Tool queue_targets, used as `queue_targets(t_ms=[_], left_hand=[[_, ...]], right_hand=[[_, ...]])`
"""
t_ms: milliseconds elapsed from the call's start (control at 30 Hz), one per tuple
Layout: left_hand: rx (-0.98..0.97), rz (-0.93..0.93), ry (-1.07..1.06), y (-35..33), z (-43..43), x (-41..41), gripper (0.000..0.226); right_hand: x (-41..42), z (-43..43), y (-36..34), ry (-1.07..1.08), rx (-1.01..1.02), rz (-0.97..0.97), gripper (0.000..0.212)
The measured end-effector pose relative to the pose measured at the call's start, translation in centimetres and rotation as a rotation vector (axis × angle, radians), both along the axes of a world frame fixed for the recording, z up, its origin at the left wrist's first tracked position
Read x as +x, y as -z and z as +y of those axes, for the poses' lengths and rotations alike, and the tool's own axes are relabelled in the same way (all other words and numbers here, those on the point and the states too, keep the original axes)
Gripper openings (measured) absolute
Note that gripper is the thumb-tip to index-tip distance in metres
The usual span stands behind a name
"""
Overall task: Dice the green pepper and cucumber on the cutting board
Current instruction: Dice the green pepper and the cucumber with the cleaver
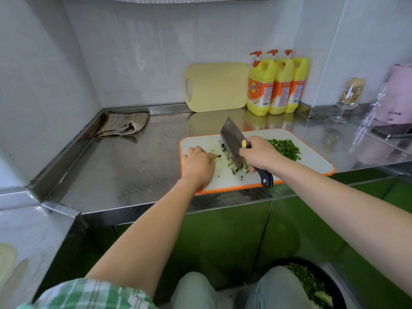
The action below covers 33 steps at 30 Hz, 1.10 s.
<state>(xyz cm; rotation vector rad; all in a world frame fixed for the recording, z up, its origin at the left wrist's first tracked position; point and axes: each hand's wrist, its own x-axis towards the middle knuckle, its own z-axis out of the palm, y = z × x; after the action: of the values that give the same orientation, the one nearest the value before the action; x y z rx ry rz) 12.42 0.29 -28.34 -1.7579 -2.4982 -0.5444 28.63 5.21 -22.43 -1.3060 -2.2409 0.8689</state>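
A white cutting board with an orange rim (312,162) lies on the steel counter. Diced green pepper (285,147) is heaped at its far right. Pale cucumber pieces (236,167) with dark skin bits lie scattered in the middle. My right hand (259,153) grips the black handle of a cleaver (231,141), whose blade tilts down into the cucumber pieces. My left hand (198,163) rests on the board's left part, fingers curled, fingertips touching a small bit of cucumber (216,157) beside the blade.
A wooden board (217,86) and three yellow detergent bottles (277,85) stand against the back wall. A folded cloth (124,126) lies at the back left. A glass (347,100), a phone (391,131) and a pink appliance (394,97) sit to the right. A black bowl of greens (316,286) sits below.
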Motion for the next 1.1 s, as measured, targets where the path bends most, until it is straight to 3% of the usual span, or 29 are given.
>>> queue_targets(t_ms=[100, 300, 433, 667, 800, 933, 1100], left_hand=[[0.086, -0.03, -0.01, -0.2, -0.1, 0.4, 0.043], [0.268, -0.16, -0.258, -0.3, -2.1, -1.4, 0.04], [0.272, -0.233, -0.208, 0.6, -3.0, -1.4, 0.04], [0.284, -0.26, -0.145, 2.1, -3.4, -1.0, 0.037], [0.303, -0.261, -0.139, 2.3, -3.4, -1.2, 0.039], [0.32, -0.263, -0.143, 2.2, -3.5, -1.2, 0.041], [0.314, -0.238, -0.14, 2.5, -3.4, -1.3, 0.038]], right_hand=[[0.2, -0.1, -0.4, -0.016, -0.028, 0.042, 0.005], [-2.2, -2.7, 0.2, -0.125, -0.101, 0.06, 0.006], [-2.7, -3.5, 1.1, -0.159, -0.162, -0.012, 0.014], [0.4, -0.9, 0.4, 0.043, -0.117, -0.081, 0.023], [-1.3, -2.6, 0.6, -0.07, -0.08, 0.003, 0.02], [-2.2, -3.5, 1.7, -0.14, -0.078, -0.038, 0.021], [0.6, -1.3, 1.2, 0.012, -0.096, -0.092, 0.021]])
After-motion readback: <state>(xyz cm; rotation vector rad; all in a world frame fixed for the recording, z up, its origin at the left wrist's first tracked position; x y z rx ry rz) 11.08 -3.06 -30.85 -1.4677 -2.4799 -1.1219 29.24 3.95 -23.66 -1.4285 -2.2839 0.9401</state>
